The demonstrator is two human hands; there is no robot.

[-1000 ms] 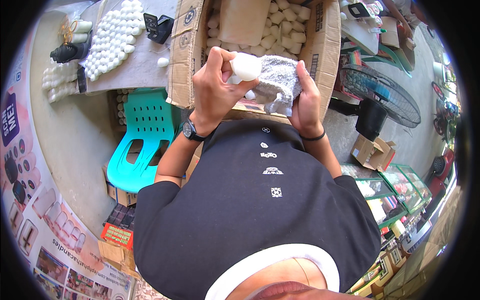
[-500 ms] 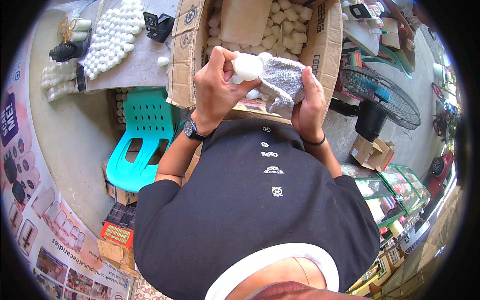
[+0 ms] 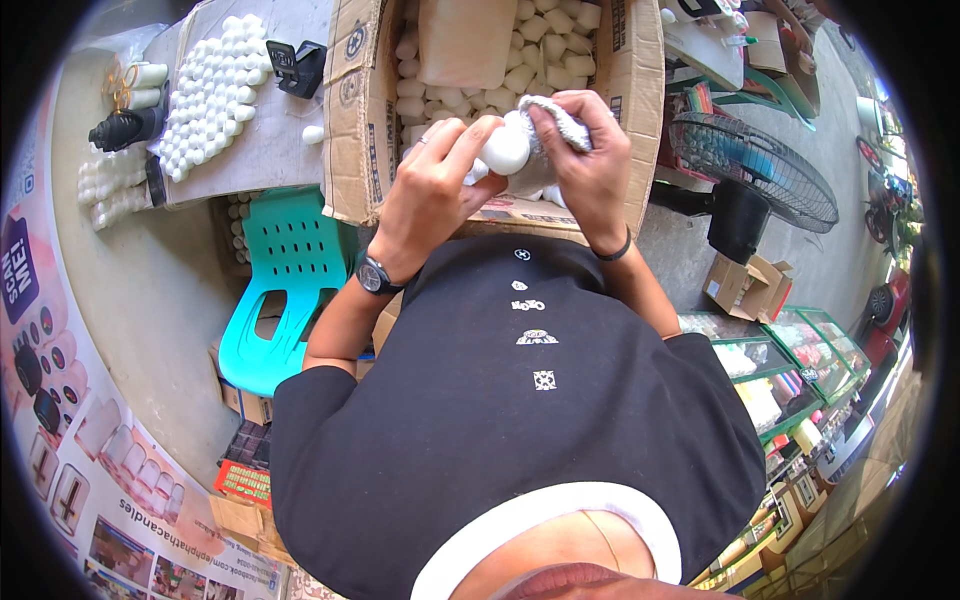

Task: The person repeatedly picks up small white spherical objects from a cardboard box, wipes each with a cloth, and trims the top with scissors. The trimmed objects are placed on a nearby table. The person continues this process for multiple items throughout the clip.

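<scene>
Between the fingers of my left hand (image 3: 432, 190) is a short, smooth white candle (image 3: 506, 148) with a rounded end, facing right. My right hand (image 3: 597, 165) grips a folded grey-white cloth (image 3: 562, 122) between thumb and fingers, and the cloth meets the candle's far right side. Both hands are closed, held over the near side of an open cardboard box (image 3: 352, 130). Many loose white candles (image 3: 562, 60) fill the box, with a pale flat slab (image 3: 462, 45) lying over them. My left fingers cover part of the held candle.
Rows of white candles (image 3: 210, 100) stand on a table to the left, near a small black stand (image 3: 297, 66). A turquoise plastic chair (image 3: 275, 335) is below it. On the right are a black fan (image 3: 745, 185), a small carton (image 3: 750, 285) and green-framed glass cases (image 3: 780, 370).
The cloth, spread beside the candle before, is now bunched in my right hand, which has moved up and left against the candle. The candle's rounded end has turned more toward me.
</scene>
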